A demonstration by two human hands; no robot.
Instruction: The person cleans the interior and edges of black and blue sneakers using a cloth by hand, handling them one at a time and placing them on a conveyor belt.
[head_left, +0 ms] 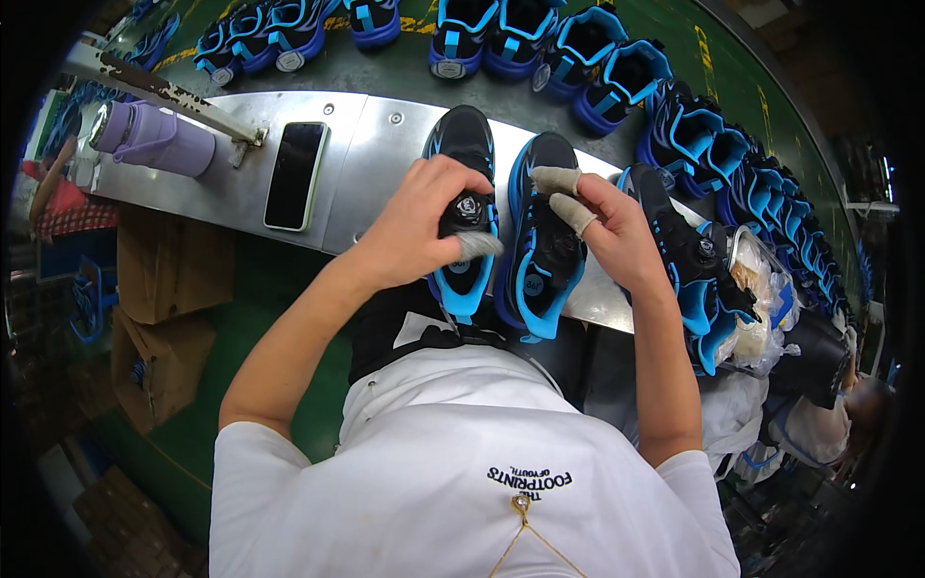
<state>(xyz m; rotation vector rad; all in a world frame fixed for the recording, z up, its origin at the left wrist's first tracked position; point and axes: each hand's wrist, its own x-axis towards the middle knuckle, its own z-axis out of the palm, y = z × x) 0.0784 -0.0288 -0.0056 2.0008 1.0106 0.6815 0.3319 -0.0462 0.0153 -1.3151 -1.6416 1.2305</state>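
Two black-and-blue shoes stand side by side on a metal bench [385,164]. My left hand [424,226] wraps over the middle of the left shoe [465,144], fingers closed around its round lacing dial. My right hand [612,231], with cloth wraps on two fingertips, rests on the right shoe [540,260], its fingers pinching at the shoe's upper part. Both shoes point away from me, heels hanging over the bench's near edge.
A black phone [294,175] and a purple bottle [159,140] lie on the bench to the left. More blue shoes [540,43] line the green belt behind and to the right. A third shoe [689,255] and a plastic bag [756,299] sit at right. Cardboard boxes [164,289] stand lower left.
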